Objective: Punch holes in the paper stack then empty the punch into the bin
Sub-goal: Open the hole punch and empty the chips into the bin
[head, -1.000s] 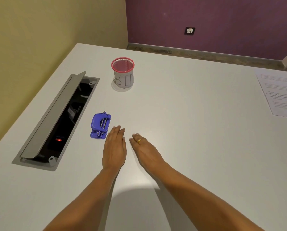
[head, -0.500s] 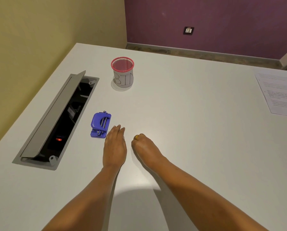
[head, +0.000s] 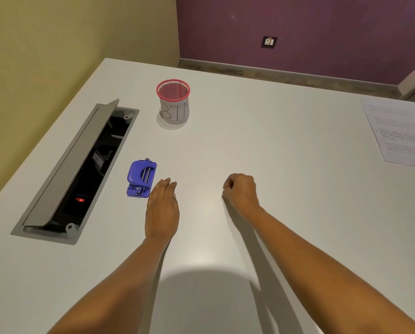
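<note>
- Left hand (head: 162,208): lies palm down on the table (head: 285,225), fingers straight and close together, grasping nothing. The fingertips are just beside the near right corner of the hole punch; whether they touch it cannot be told.
- Right hand (head: 241,192): held over the middle of the table with knuckles up and fingers curled into a fist that encloses nothing.
- Hole punch (head: 141,178): blue, standing on the table between the cable hatch and the left hand. No sheet lies in or under it, and neither hand holds it.
- Paper stack (head: 401,133): printed sheets lying flat at the far right of the table, partly cut off by the frame edge, well apart from both hands and from the punch.
- Bin (head: 173,102): a small mesh cup with a red rim, lettered "BIN", upright beyond the punch toward the far edge. Its contents cannot be made out.
- Cable hatch (head: 76,172): a recessed grey box at the left of the table, its lid propped open, with a small red light inside.
- Stage of the task (judgement): the work appears to be at its very start. Paper and punch are apart and nothing is gripped, so no step looks done. Bringing the stack to the punch, pressing the holes, and emptying the punch over the bin all remain.
</note>
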Demonstrator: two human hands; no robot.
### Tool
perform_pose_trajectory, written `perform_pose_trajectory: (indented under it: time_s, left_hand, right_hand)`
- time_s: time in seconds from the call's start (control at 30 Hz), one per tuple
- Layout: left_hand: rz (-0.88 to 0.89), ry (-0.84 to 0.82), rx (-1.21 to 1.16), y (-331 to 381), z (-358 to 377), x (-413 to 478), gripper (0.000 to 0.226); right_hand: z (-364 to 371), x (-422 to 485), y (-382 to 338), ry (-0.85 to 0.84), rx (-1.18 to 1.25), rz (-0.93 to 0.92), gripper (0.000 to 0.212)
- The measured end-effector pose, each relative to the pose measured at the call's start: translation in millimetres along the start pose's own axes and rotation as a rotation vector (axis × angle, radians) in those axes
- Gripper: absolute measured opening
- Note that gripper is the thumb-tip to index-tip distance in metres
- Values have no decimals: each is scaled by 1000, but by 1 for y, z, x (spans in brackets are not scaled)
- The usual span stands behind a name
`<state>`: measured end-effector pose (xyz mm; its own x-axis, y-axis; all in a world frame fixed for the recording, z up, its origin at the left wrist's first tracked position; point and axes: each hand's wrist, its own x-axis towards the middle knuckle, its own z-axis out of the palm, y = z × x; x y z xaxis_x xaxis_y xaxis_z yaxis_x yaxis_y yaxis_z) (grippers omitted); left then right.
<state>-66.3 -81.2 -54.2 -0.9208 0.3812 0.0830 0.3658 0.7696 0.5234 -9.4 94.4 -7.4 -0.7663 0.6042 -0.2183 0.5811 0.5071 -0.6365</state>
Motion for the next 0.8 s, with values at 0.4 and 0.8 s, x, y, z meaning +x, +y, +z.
perform_pose_trajectory:
  time_s: [0.4,0.8]
  left_hand:
    - [59,-59,49,20,16,61,37]
    - [25,-20,88,20,28,87,39]
  right_hand:
    - [-22,48,-19,2,410,247,11]
    - [-32,147,-142,74,466,-53,9]
